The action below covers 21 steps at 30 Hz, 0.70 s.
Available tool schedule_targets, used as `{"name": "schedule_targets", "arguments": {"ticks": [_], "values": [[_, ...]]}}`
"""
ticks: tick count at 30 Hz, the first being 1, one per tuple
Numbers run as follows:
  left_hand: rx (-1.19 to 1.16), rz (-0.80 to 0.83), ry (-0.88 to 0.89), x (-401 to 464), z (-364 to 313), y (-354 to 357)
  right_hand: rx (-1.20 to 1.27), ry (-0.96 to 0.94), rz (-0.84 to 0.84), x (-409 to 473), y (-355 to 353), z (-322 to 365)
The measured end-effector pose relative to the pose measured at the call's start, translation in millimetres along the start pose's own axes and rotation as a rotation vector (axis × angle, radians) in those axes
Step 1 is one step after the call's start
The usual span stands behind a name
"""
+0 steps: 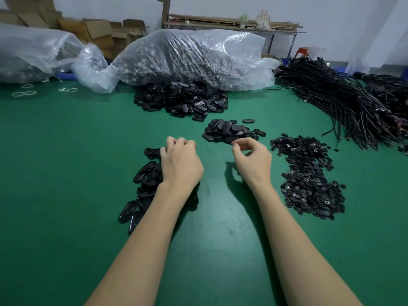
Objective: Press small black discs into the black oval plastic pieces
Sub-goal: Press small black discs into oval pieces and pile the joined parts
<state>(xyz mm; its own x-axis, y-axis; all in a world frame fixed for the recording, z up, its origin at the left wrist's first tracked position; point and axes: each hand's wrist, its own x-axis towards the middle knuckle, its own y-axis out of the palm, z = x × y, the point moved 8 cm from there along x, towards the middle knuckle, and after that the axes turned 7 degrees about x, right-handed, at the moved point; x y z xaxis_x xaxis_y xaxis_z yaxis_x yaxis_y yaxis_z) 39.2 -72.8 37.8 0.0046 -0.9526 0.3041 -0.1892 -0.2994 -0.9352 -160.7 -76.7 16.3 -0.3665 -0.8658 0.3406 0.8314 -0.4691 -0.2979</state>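
Both hands (pixel 217 160) (fingers curled) over green table (pixel 66 173).

Two bare forearms, rising from the lower edge of the frame to its centre. No sleeves, gloves, rings or wristbands. Left hand (pixel 180 162) and right hand (pixel 251 161) uncovered, nails short.

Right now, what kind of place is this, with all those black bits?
Probably a small factory or workshop assembly bench. A green work table holds heaps of black oval plastic pieces and small black discs, with big clear plastic bags of parts and bundled black cables behind.
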Motion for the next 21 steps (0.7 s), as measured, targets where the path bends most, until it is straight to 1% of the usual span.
{"name": "schedule_targets", "arguments": {"ticks": [2, 4, 6, 9, 13, 15, 16, 17, 19, 21], "values": [[0.096, 0.076, -0.054, -1, 8, 6, -0.021, 0.003, 0.041, -4, 5, -2], [0.106, 0.105, -0.067, -2, 10, 8, -0.036, -0.007, 0.066, -4, 6, -4], [0.087, 0.101, -0.07, -2, 10, 8, -0.041, -0.009, 0.086, -5, 7, -4], [0.048, 0.055, -0.065, -1, 10, 4, -0.039, -0.001, 0.086, -5, 7, -4], [-0.05, -0.097, 0.005, -2, -1, -9, -0.031, 0.02, 0.09, -6, 5, -3], [-0.208, -0.169, 0.062, -4, -14, -18, -0.024, 0.034, 0.106, -7, 4, -3], [-0.346, -0.174, 0.075, -6, -20, -19, -0.016, 0.041, 0.122, -7, 3, -2], [-0.524, -0.146, 0.065, -7, -25, -17, -0.009, 0.05, 0.145, -7, 2, -2], [-0.92, 0.011, -0.019, -10, -35, -2, -0.021, 0.071, 0.196, -4, -3, -2], [-1.218, 0.218, -0.173, -18, -47, 20, -0.156, 0.077, 0.174, 4, -18, -5]]}}
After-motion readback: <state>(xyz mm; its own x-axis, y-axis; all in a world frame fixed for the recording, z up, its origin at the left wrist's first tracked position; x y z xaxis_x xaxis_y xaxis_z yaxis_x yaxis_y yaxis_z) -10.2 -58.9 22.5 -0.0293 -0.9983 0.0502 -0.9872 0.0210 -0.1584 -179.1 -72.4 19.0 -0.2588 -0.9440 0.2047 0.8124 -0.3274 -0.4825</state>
